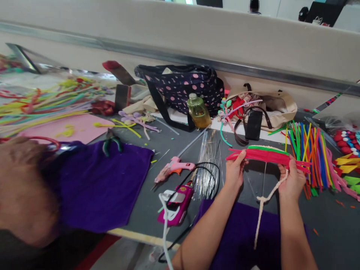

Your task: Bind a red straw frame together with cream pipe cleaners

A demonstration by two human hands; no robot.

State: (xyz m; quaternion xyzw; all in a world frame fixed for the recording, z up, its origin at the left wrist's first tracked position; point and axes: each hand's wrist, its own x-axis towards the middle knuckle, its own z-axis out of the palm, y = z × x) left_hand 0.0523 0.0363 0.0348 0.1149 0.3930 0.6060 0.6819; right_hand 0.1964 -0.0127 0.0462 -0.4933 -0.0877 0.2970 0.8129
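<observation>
My left hand (235, 173) and my right hand (293, 179) hold up a bundle of pinkish-red strips (266, 156), one hand near each end, fingers closed on it. Along the bundle's top edge run a green strip (274, 150) and a cream twisted cord. Below hangs a cream fuzzy Y-shaped stem (261, 204). One of its branches reaches up to my right hand, and thin bare wires rise from the fork. Under the stem lies a dark purple cloth (242, 236). Bright coloured strips (312, 153) are spread on the grey table right of my right hand.
A pink glue gun (176, 165), a magenta power strip (178, 208) with cables and thin clear rods (208, 168) lie left of my hands. Behind stand a bottle (199, 111), a dotted bag (182, 84) and a beige bag (277, 107). Another person's arm (24, 195) is at left.
</observation>
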